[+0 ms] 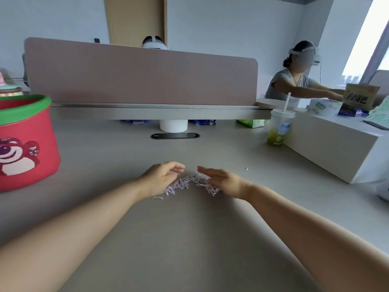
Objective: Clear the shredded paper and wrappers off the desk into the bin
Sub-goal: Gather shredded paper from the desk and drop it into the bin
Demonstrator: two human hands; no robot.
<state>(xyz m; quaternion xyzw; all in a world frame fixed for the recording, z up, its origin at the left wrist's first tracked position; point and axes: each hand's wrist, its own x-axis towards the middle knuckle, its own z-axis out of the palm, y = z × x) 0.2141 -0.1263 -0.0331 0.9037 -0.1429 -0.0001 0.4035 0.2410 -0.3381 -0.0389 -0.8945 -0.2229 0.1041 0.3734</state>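
From the head view, both hands rest on the grey bench [189,239], cupped around a small heap of shredded paper [189,183]. The left hand [162,179] curls loosely open at its left edge; the right hand [221,181] lies flatter, fingers extended, touching shreds. A red bin [25,144] stands well left of the left hand.
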